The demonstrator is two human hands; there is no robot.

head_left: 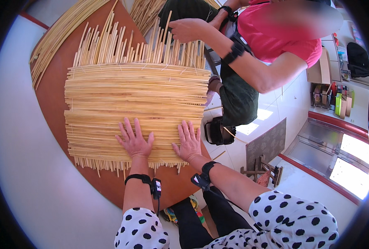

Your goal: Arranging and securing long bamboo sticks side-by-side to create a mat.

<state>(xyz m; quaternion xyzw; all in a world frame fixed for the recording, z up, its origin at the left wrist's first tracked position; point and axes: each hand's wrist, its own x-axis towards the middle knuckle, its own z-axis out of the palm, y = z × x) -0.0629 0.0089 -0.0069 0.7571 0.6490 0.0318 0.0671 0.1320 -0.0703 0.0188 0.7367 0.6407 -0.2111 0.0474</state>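
Straw-coloured sticks form the mat that I monitor through the head camera, my single view. Position: the mat lies on the brown table, ahead of the wearer. Its upper layer is a close set of sticks running left to right. Beneath it, I see crosswise sticks projecting at both edges: long and uneven at the far edge, short at the near edge.

Left hand: palm down on the near part of the mat, fingers spread wide, nothing held. Right hand: palm down near the mat's right edge, fingers extended and slightly apart, nothing held. The thumbs point toward each other. Each wrist carries a black strap with a small device.

At the far edge, I locate a co-worker's hand beside a tall projecting stick; I cannot tell whether it grips the stick. This person wears a pink shirt. Long loose sticks lie along the table's far left side. Right of the table, a black bag rests on the tiled floor.
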